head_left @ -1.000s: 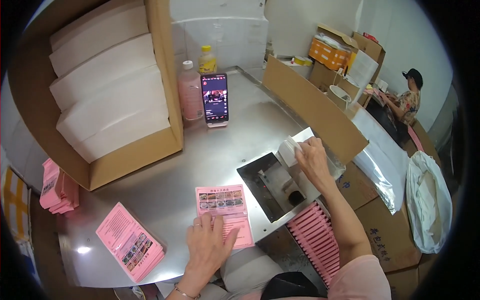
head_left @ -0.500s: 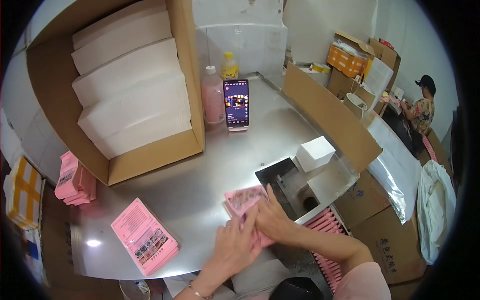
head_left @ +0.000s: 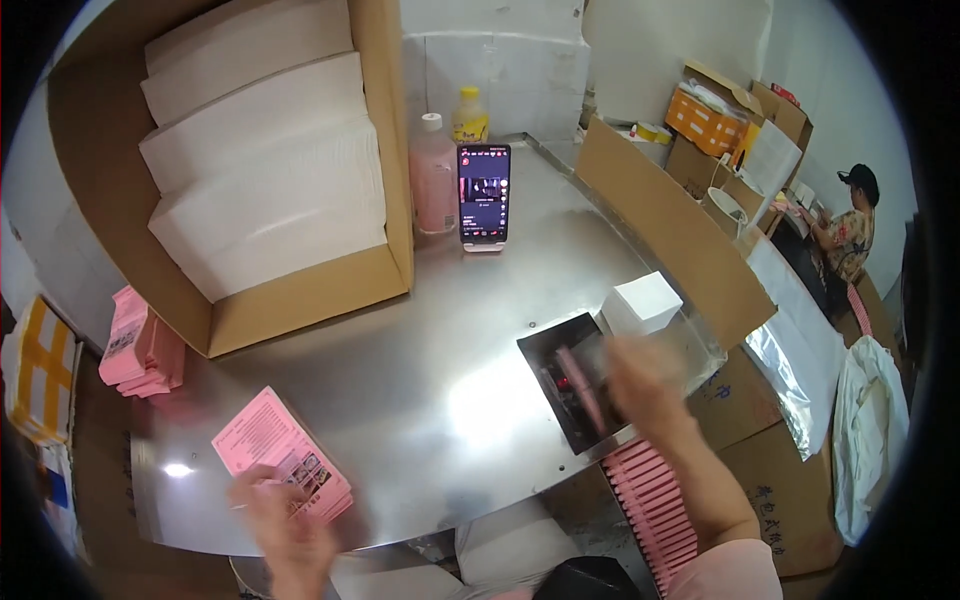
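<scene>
A stack of pink printed packets point(head_left: 262, 432) lies on the metal table at the left front. Over its near end is my left hand point(head_left: 285, 530), somewhat blurred, fingers bent and apart, with nothing visible in it. To the right, my right hand point(head_left: 648, 385) is smeared by motion beside a dark rectangular opening point(head_left: 545, 372) in the tabletop. A blurred pink packet point(head_left: 582, 390) stands edge-on in that opening, near a small red light. Whether my right fingers touch it cannot be made out.
A large carton point(head_left: 310, 315) holds white paper stacks point(head_left: 270, 215). Behind stand a phone point(head_left: 484, 195), a pink bottle point(head_left: 433, 180) and a yellow-capped bottle point(head_left: 470, 118). A white block point(head_left: 645, 303) borders the opening. Pink packets line a rack point(head_left: 650, 500) below; another person point(head_left: 850, 225) sits far right.
My hands have parted from the pink packet they both held. The left moved to the stack at the left, the right to the opening, where a pink packet now shows.
</scene>
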